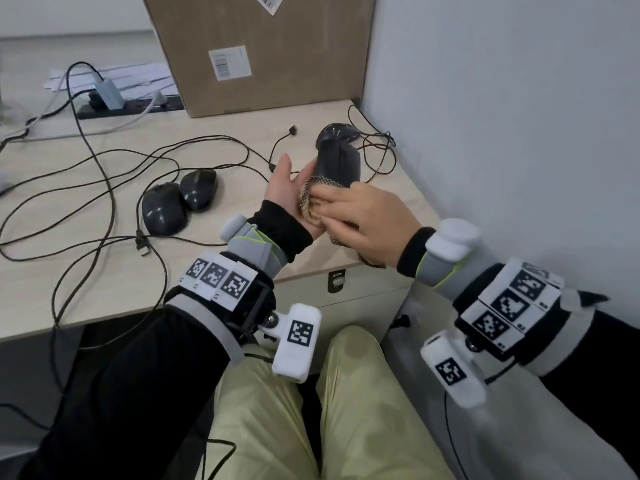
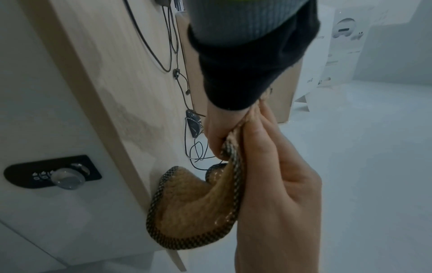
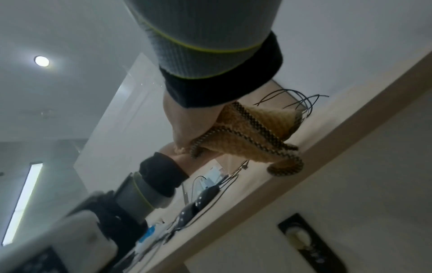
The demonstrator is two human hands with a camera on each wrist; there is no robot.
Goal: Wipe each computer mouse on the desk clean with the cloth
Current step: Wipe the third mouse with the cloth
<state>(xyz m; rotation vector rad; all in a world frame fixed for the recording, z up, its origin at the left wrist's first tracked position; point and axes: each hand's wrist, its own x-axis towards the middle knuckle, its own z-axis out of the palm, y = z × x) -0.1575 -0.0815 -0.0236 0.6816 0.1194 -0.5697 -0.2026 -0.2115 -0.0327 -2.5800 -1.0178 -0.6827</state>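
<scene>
My left hand (image 1: 294, 181) is palm up above the desk's right corner and holds a dark mouse (image 1: 341, 161) standing on end; its fingers behind the mouse are hidden. My right hand (image 1: 332, 209) grips a tan cloth (image 1: 311, 192) with a dark checked border and presses it on the mouse's near end. The cloth (image 2: 198, 203) hangs below both hands in the left wrist view. It bunches under my right palm in the right wrist view as the cloth (image 3: 257, 133). Another dark mouse (image 1: 337, 131) lies just behind. Two more mice (image 1: 164, 209) (image 1: 199, 188) lie side by side to the left.
Black cables (image 1: 104, 188) loop across the light wooden desk (image 1: 242, 140). A large cardboard box (image 1: 259, 53) stands at the back, a power strip (image 1: 128, 107) to its left. A white wall (image 1: 502, 116) borders the desk's right side. A drawer lock (image 1: 336, 280) sits below the desk edge.
</scene>
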